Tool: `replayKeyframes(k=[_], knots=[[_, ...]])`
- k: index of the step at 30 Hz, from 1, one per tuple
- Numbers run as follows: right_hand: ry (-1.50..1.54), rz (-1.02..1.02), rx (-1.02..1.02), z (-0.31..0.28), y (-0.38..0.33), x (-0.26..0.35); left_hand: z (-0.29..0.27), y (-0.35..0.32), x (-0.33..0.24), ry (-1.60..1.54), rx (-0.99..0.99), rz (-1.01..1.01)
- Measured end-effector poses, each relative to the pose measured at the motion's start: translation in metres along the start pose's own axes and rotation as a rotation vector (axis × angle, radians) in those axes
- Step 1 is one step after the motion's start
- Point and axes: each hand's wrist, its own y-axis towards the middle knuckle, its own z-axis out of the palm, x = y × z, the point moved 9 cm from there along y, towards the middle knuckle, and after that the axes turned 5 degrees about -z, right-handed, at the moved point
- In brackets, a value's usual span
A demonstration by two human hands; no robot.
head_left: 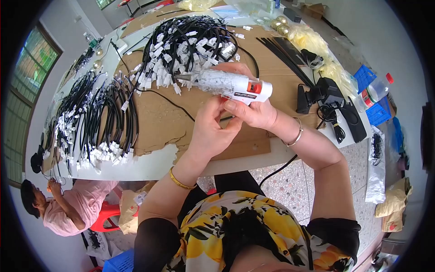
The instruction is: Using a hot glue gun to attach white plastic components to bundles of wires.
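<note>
A white hot glue gun smeared with dried glue lies across my hands above the brown cardboard sheet, its nozzle pointing left. My right hand grips its handle and body. My left hand is closed just below it, fingertips meeting the right hand's thumb; what it pinches is hidden. A thin black wire runs from the pile toward my hands. Behind the gun lies a large heap of black cables with white connectors.
More bundles of black cables with white connectors lie at the table's left. Black sticks, a black charger and cords, clear bags, a plastic bottle and blue crates sit right. Another person in pink sits lower left.
</note>
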Motion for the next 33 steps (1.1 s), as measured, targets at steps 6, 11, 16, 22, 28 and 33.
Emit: replayKeyframes(k=[6,11,16,22,28,33], knots=[[-0.053,0.206,0.024,0.002,0.0,-0.017,-0.001,0.01,0.014,-0.303,-0.057,-0.083],[-0.193,0.484,0.225,-0.016,-0.002,-0.028,-0.027,0.027,0.026,-0.541,-0.158,-0.131],[-0.728,0.711,0.124,-0.131,0.014,-0.053,-0.048,0.024,0.031,-0.688,-0.192,-0.177],[-1.373,1.068,0.597,-0.216,-0.038,-0.122,-0.041,0.024,0.037,-0.663,-0.196,-0.222],[-1.337,1.135,0.783,-0.215,-0.057,-0.149,-0.04,0.018,0.047,-0.714,-0.167,-0.311],[-1.373,1.056,0.67,-0.217,-0.052,-0.137,-0.041,0.016,0.05,-0.809,-0.203,-0.309]])
